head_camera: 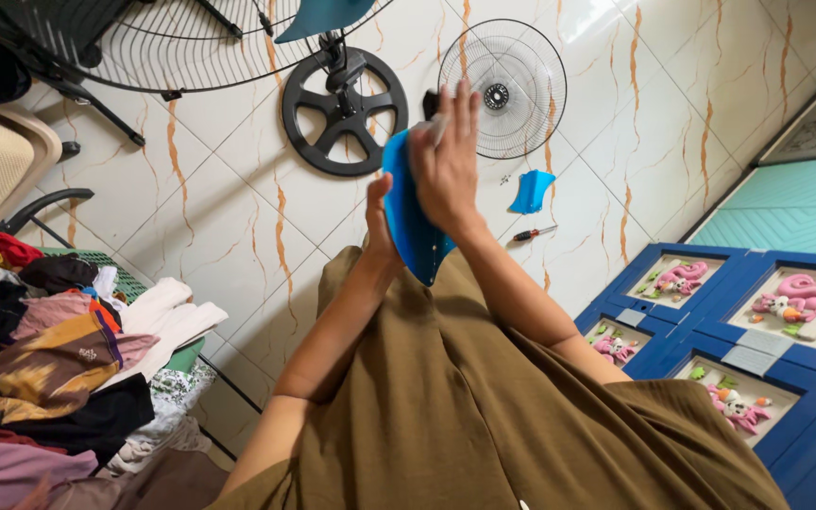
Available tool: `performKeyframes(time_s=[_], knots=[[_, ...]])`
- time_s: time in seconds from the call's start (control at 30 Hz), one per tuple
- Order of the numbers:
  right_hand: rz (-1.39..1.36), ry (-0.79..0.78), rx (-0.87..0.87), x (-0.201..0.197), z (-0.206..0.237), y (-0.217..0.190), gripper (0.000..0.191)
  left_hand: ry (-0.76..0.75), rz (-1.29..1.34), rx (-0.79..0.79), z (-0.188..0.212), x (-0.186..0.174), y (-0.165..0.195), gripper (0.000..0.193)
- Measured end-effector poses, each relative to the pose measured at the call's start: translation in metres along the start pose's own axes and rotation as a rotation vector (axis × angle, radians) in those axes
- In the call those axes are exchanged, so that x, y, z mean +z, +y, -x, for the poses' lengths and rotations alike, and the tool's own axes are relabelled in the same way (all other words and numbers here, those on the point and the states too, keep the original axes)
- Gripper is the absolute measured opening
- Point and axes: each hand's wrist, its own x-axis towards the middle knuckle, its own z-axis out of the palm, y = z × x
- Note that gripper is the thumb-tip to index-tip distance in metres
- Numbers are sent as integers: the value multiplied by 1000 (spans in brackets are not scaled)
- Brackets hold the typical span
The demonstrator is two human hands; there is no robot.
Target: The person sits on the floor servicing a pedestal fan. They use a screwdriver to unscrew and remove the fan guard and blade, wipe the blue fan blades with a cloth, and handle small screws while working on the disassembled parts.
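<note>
— Where's the blue fan blade point(408, 222)?
— Raised over the lap; the left hand point(380, 219) clasps its lower edge.
— The right hand point(446, 161)?
— Fingers flat, pressing a pale cloth point(433, 126) on it. Best wiped firmly, blade well braced.

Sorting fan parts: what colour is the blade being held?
Blue, seen in the head view: fan blade.

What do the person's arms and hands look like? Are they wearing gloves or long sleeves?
No gloves and no long sleeves. Both arms are bare from the elbow down to the fingers. The left hand and the right hand show no rings, watch or bracelets that I can see. The person wears a loose olive-brown garment, and its plain fabric has no pattern.
</note>
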Motion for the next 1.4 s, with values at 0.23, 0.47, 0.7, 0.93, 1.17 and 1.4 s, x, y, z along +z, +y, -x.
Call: performKeyframes(time_s=[0.23,0.47,0.7,0.93,1.17,1.4], knots=[[-230,-376,-340,-17,64,-44,88,-227,284,1,-19,-26,45,91],[-31,-17,-363,-32,105,-20,37,-102,365,-210,-34,-21,31,106],[-44,64,-322,-66,161,72,28,173,-533,-614,-87,-87,-22,42],[-38,17,294,-56,238,196,22,466,-640,-362,-148,-135,-113,31],[-351,10,1414,-5,265,344,48,672,-795,-403,-208,-122,-203,31],[-195,-65,1624,89,268,468,50,909,-751,-383,-238,-168,-306,29]])
